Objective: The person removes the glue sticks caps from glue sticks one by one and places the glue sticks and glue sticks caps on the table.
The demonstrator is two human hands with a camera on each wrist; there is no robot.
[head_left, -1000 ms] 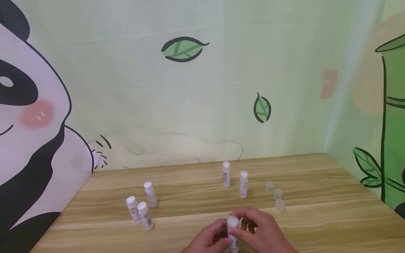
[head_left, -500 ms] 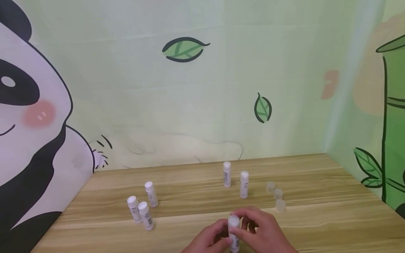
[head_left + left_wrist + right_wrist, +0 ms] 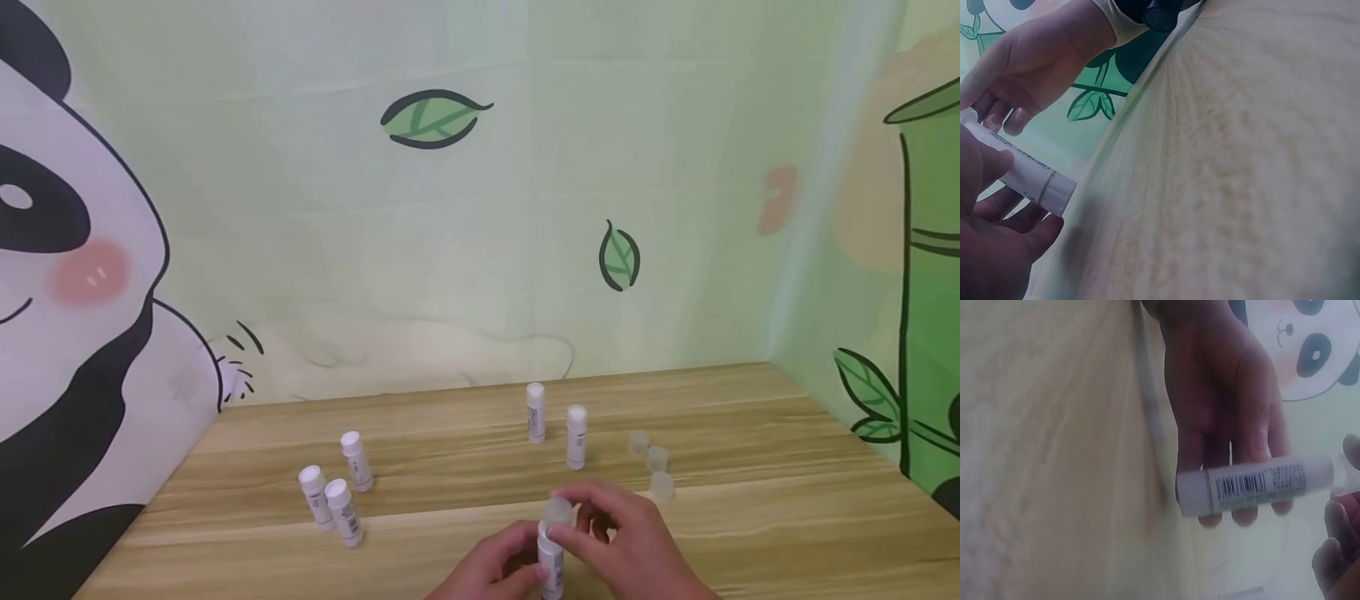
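In the head view my left hand (image 3: 497, 562) grips a white glue stick (image 3: 551, 565) upright near the table's front edge. My right hand (image 3: 626, 533) pinches a translucent cap (image 3: 558, 510) at the stick's top, with the cap raised and shifted slightly to the right. A barcode label shows on the glue stick (image 3: 1260, 482) in the right wrist view, where the left hand's fingers lie behind the barrel and the thumb in front. The left wrist view has the right hand (image 3: 1041, 72) at the far end of the glue stick (image 3: 1029, 172).
Three loose translucent caps (image 3: 657, 459) lie on the wooden table (image 3: 750, 517) beyond my right hand. Two glue sticks (image 3: 576, 437) stand at the back; three more glue sticks (image 3: 345, 512) are grouped at the left. A printed cloth backdrop (image 3: 480, 250) rises behind the table.
My right hand has raised the cap and moved it slightly right, so the stick's narrower white top now shows beneath it. The left hand keeps its hold on the glue stick.
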